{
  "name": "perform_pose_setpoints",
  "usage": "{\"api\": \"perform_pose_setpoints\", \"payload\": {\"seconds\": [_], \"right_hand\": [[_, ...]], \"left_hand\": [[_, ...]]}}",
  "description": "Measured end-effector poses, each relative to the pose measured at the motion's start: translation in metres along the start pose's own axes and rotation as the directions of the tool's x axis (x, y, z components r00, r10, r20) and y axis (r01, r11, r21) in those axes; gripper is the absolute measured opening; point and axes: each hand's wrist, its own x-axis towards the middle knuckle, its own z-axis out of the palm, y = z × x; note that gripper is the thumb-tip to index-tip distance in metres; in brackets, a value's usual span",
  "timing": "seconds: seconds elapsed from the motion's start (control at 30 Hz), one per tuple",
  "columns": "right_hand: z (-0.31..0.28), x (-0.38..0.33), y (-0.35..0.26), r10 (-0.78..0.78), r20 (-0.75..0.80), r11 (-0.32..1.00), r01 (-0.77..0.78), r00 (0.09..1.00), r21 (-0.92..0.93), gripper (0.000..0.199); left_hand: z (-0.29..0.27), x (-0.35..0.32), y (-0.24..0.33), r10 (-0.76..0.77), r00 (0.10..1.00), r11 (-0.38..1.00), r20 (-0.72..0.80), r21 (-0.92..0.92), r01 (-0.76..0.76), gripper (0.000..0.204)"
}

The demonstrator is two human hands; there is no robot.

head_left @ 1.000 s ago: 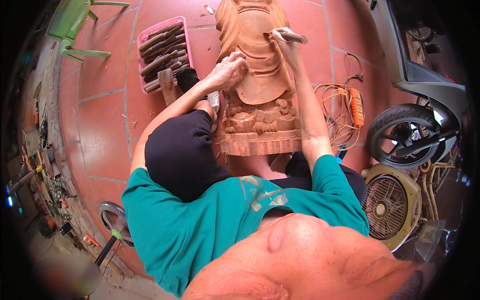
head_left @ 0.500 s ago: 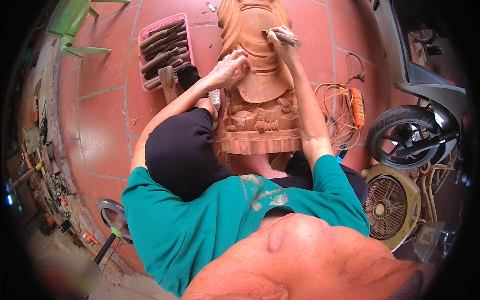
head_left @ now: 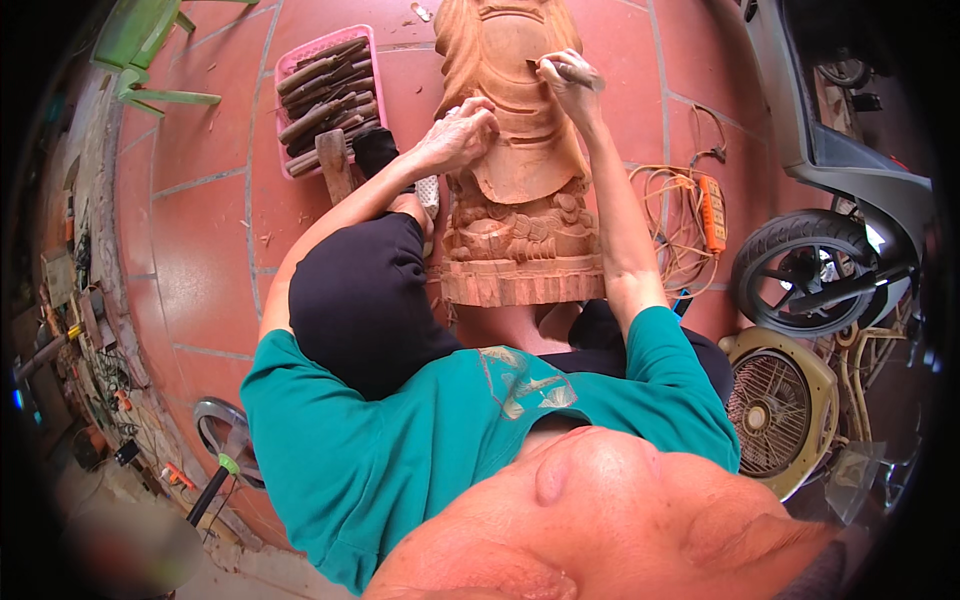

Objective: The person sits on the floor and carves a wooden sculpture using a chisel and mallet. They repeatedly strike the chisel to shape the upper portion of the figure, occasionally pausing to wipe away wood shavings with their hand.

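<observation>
A carved wooden statue in reddish-brown wood lies between my legs, its base toward me and its far end cut off by the top of the view. Smooth curved folds cover its upper part, and dense relief work sits above the base. My right hand is closed round the handle of a carving chisel, whose dark blade tip points left against the folds. On the statue's left side, my left hand presses with curled fingers, holding the wood. Its palm side is hidden.
At the left, a pink basket holds several wooden-handled tools, with a wooden mallet beside it. An orange power strip and coiled cord lie right. Beyond are a motorbike wheel, a fan and a green chair.
My right hand has turned slightly, and the chisel's handle end is now less visible. My left hand stays in place on the statue.
</observation>
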Motion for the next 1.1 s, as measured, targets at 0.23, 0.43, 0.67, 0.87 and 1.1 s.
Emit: {"api": "perform_pose_setpoints", "payload": {"seconds": [0.23, 0.43, 0.67, 0.87, 1.1], "right_hand": [[-0.010, -0.009, 0.004, 0.126, 0.120, 0.990, -0.131, 0.985, 0.042, 0.014], [0.005, -0.003, 0.004, 0.039, -0.030, 0.993, -0.035, 0.999, 0.117, 0.012], [-0.008, -0.009, -0.017, 0.075, 0.150, 0.997, -0.071, 0.986, -0.034, 0.010], [0.003, 0.004, -0.008, 0.025, -0.012, 0.995, -0.024, 1.000, 0.101, 0.012], [-0.001, -0.006, -0.020, 0.012, 0.131, 0.996, 0.000, 0.991, -0.085, 0.010]], "left_hand": [[0.000, -0.001, 0.000, -0.007, 1.000, 1.000, 0.000, -0.011, 0.007, 0.040], [0.000, 0.000, 0.001, -0.012, 1.000, 1.000, 0.001, 0.005, 0.012, 0.039], [0.000, -0.003, -0.001, -0.029, 0.999, 1.000, -0.022, -0.005, 0.029, 0.039], [0.004, -0.001, -0.006, 0.010, 0.999, 1.000, -0.033, 0.004, -0.010, 0.039], [0.003, -0.002, -0.004, 0.022, 0.999, 1.000, -0.041, -0.011, -0.023, 0.035]]}}
